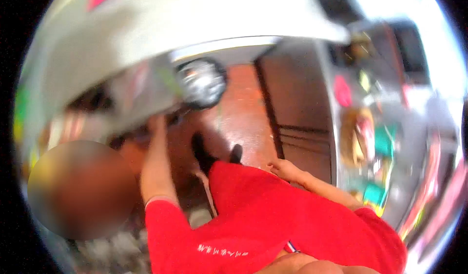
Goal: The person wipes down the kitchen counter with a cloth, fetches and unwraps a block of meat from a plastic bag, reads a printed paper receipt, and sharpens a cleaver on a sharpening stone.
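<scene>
My left hand (157,122) reaches forward at the end of an outstretched arm, against the near edge of a grey metal surface (141,91). It is smeared by motion, so its fingers and anything in them cannot be made out. Low in front of my red shirt (253,210), near a brown cabinet side (302,88), hangs my right hand (287,170). Its fingers are loosely bent and a little apart, with nothing visible in them.
A round black-rimmed container (202,83) with whitish contents stands ahead on the reddish floor (248,108). To the right, a metal counter (358,181) carries teal containers (375,193) and a pink item (342,91). A blurred disc hides the lower left.
</scene>
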`<state>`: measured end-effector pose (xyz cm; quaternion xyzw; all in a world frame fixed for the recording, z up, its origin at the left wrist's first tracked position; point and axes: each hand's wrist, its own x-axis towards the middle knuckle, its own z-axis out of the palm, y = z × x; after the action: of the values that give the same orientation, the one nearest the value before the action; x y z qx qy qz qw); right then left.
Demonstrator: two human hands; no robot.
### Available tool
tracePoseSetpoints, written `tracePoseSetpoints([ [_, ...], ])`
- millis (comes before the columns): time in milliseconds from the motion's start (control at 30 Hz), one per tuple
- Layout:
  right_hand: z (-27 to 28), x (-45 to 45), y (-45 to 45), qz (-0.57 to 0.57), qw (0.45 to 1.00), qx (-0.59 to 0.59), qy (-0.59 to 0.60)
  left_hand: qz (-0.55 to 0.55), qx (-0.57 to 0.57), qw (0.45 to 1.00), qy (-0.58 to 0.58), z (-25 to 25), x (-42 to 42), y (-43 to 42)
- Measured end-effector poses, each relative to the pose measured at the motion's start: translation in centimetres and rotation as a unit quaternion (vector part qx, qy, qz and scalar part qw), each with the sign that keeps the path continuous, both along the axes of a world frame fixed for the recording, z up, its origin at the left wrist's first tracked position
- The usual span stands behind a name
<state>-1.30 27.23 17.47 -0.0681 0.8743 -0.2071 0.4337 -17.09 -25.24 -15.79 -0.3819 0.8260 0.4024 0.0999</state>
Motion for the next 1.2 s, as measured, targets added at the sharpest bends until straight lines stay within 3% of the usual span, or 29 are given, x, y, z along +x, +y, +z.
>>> tracePoseSetpoints([
  [33,-0.1,0.5,0.7,-0.030,0.999,0.021,-0.006,-0.018,-0.015,1.000,0.009,-1.7,-1.3,-2.3],
  [200,0.7,4.4,4.0,-0.159,0.983,0.084,-0.041,-0.077,-0.076,0.994,-0.004,-1.3,-9.6,-4.1],
  [400,1.5,9.0,4.7,-0.274,0.952,0.113,-0.081,-0.108,-0.079,0.991,0.025,-1.6,-11.3,-4.0],
  [533,1.2,13.0,7.9,-0.348,0.928,0.118,-0.058,-0.121,-0.056,0.989,0.063,2.2,-3.5,-1.9],
  [633,4.9,14.9,10.9,-0.504,0.857,0.064,-0.087,-0.117,0.030,0.993,-0.009,6.5,6.7,1.0],
  [733,-0.5,25.4,17.3,-0.485,0.859,0.122,0.108,-0.068,0.169,0.972,-0.147,10.9,14.8,4.8],
  [800,-3.4,33.3,23.1,-0.489,0.831,0.184,0.189,-0.050,0.243,0.943,-0.222,14.4,17.1,8.5],
  [967,0.6,47.7,34.9,-0.631,0.625,0.397,0.232,-0.121,0.341,0.888,-0.285,19.8,16.3,21.2],
  [1067,1.9,56.5,40.2,-0.691,0.501,0.456,0.253,-0.248,0.365,0.855,-0.272,23.3,13.4,32.8],
  [1100,1.7,60.0,42.6,-0.710,0.489,0.457,0.218,-0.324,0.345,0.843,-0.258,24.9,12.8,36.7],
  [1133,1.5,62.3,44.3,-0.728,0.478,0.457,0.181,-0.396,0.321,0.825,-0.244,27.1,12.3,40.4],
  [1167,2.8,62.8,45.0,-0.758,0.435,0.450,0.183,-0.466,0.340,0.769,-0.274,32.9,12.4,44.9],
  [1200,4.2,63.3,45.7,-0.786,0.391,0.443,0.183,-0.481,0.301,0.774,-0.282,37.1,13.3,49.2],
])
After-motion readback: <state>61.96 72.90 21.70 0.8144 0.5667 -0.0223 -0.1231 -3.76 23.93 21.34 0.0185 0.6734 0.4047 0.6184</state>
